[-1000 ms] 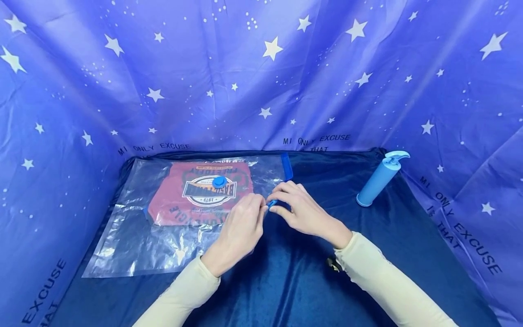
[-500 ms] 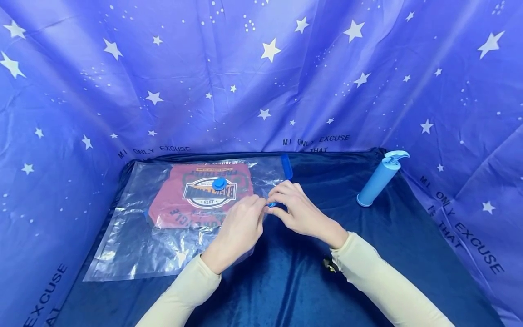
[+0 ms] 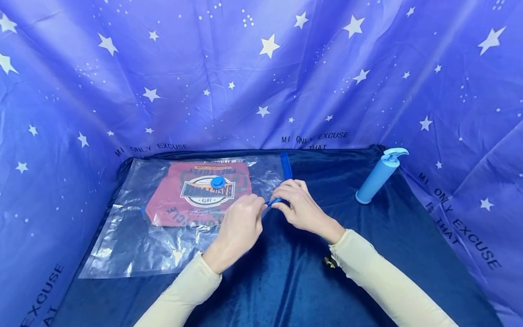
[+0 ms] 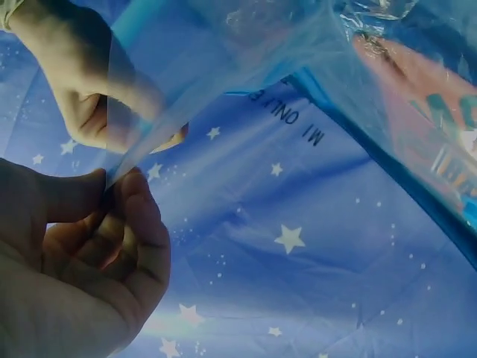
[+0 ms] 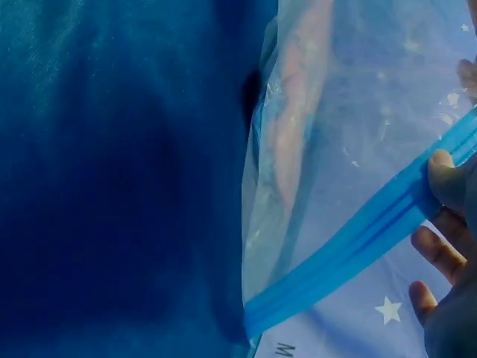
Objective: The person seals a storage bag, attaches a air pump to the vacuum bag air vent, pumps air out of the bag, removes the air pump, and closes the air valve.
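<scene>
A clear vacuum storage bag (image 3: 122, 245) lies flat at the left of the table, a folded red garment with printed lettering (image 3: 163, 200) inside it. A round blue valve (image 3: 218, 182) sits on the bag's upper face. My left hand (image 3: 241, 225) pinches the bag's right edge between thumb and fingertips, lifting it off the table. Close beside it, my right hand (image 3: 302, 206) pinches the bag's blue zip strip (image 5: 358, 239), thumb on its face in the right wrist view. The strip's far end (image 3: 285, 165) lies beyond the right hand. My fingers hide part of the strip.
A light-blue hand pump (image 3: 376, 179) stands tilted at the right of the table. Dark blue velvet cloth (image 3: 327, 295) covers the table. Purple star-printed curtains (image 3: 229, 113) hang at the back and both sides. A small dark object (image 3: 329, 262) shows under the right cuff.
Both hands keep their pinch at the bag's edge, with only slight finger movement. A little more of the blue strip shows between them now. Bag and pump stay in place.
</scene>
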The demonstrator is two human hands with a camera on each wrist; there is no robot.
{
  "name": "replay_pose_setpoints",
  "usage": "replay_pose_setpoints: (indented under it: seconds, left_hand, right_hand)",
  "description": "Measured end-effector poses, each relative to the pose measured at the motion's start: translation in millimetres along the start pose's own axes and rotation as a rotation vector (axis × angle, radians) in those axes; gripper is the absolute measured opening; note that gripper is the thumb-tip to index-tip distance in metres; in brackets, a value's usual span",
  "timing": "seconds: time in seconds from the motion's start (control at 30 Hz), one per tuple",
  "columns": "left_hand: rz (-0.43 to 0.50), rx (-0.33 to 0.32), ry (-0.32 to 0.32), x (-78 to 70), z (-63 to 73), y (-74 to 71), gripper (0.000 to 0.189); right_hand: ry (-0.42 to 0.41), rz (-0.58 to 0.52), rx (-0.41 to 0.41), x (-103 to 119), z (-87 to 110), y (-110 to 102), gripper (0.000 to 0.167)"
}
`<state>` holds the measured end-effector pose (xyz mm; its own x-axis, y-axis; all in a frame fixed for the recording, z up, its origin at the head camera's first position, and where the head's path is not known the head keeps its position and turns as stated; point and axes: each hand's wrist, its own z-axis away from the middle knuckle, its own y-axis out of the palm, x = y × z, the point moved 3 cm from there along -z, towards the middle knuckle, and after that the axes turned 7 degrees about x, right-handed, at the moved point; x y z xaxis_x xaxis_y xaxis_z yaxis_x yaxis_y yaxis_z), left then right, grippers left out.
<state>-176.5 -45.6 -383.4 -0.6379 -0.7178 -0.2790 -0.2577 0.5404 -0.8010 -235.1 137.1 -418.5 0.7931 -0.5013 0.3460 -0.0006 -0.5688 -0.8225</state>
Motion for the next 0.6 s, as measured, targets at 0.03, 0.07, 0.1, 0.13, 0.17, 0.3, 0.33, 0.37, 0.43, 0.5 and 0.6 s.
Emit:
replay_pose_setpoints:
  seconds: [0.03,0.07,0.1,0.13,0.17,0.3,0.33,0.37,0.43,0.5,0.6]
  left_hand:
    - [0.0,0.017,-0.007,0.4,-0.6,-0.4,0.014]
    - [0.001,0.032,-0.015,0.8,-1.2,-1.2,0.014]
    - [0.003,0.045,-0.027,1.2,-1.7,-2.1,0.013]
    - [0.009,0.056,-0.037,1.8,-2.0,-2.8,0.013]
    - [0.016,0.067,-0.047,2.3,-2.2,-3.7,0.012]
    - [0.038,0.097,-0.069,2.8,-2.6,-5.2,0.015]
    - [0.042,0.104,-0.074,2.8,-2.6,-5.1,0.016]
    - [0.045,0.111,-0.078,2.6,-2.7,-4.8,0.017]
    - [0.044,0.124,-0.08,2.2,-2.9,-3.8,0.018]
    - [0.037,0.138,-0.076,2.3,-3.2,-1.8,0.018]
    - [0.018,0.149,-0.068,3.0,-3.7,1.1,0.017]
  right_hand:
    - [0.009,-0.007,0.01,-1.4,0.5,0.0,0.007]
    - [0.015,-0.015,0.02,-2.5,0.9,-0.3,0.008]
    - [0.019,-0.025,0.027,-3.3,1.4,-0.6,0.009]
    - [0.023,-0.035,0.034,-3.6,1.8,-1.4,0.011]
    - [0.024,-0.038,0.038,-3.7,2.0,-2.1,0.012]
    - [0.022,-0.02,0.062,-4.2,1.9,-3.2,0.013]
    - [0.024,-0.01,0.069,-4.3,1.6,-3.2,0.012]
    - [0.026,-0.001,0.077,-4.3,1.3,-3.2,0.011]
    - [0.034,0.007,0.093,-3.9,0.9,-3.3,0.01]
    - [0.037,0.01,0.102,-3.0,0.6,-3.7,0.008]
    - [0.032,0.012,0.107,-1.1,0.1,-4.3,0.007]
